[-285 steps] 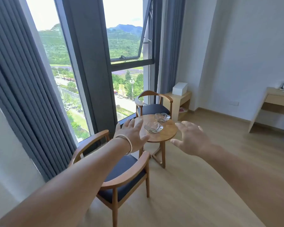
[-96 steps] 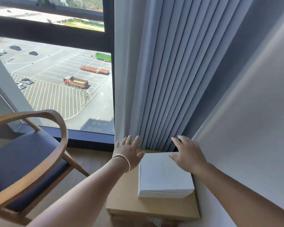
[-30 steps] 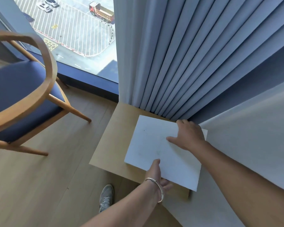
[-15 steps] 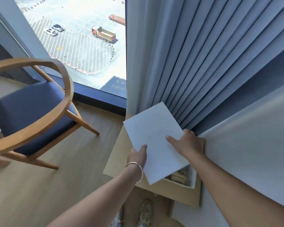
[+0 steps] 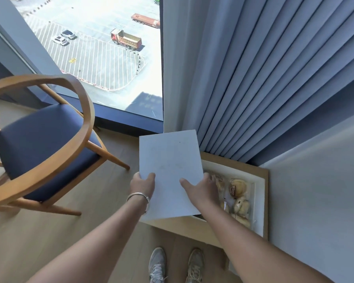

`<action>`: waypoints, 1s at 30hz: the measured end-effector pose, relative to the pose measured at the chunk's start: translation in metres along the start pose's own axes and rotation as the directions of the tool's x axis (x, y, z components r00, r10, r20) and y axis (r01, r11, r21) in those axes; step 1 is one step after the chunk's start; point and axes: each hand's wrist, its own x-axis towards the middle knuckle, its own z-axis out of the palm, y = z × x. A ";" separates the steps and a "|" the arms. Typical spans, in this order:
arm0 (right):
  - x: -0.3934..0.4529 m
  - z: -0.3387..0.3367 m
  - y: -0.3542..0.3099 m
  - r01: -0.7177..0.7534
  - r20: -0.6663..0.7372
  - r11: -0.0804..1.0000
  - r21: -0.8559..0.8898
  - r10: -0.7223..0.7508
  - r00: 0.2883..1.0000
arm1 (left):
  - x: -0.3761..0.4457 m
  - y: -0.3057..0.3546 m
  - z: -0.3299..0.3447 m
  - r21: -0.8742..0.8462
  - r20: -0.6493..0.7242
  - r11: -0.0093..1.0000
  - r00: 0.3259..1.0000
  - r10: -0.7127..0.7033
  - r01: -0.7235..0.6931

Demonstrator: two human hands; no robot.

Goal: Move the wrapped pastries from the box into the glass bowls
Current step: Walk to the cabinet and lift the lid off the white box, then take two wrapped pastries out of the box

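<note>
Now | both hands' fingers (image 5: 149, 176) pinch lid (image 5: 170, 170), long axis pointing windowward | box (image 5: 259, 201) uncovered

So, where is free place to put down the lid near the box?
The chair seat is bare, and so is the wooden floor between chair and side table. The table is crowded: the open box of wrapped pastries fills nearly all its top. Both hands, left hand and right hand, hold the lid.
</note>
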 end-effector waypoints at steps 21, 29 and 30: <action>-0.002 0.136 0.011 -0.212 0.124 0.974 0.084 0.201 0.972 | 0.108 -0.063 -0.009 0.384 0.028 0.918 0.995 0.091 -0.095; 0.003 0.181 0.027 -0.232 0.097 0.971 0.064 0.226 0.969 | 0.133 -0.100 0.008 0.403 0.052 0.912 0.997 0.063 -0.078; 0.005 0.185 0.030 -0.237 0.097 0.970 0.061 0.231 0.968 | 0.135 -0.105 0.011 0.405 0.057 0.911 0.996 0.063 -0.081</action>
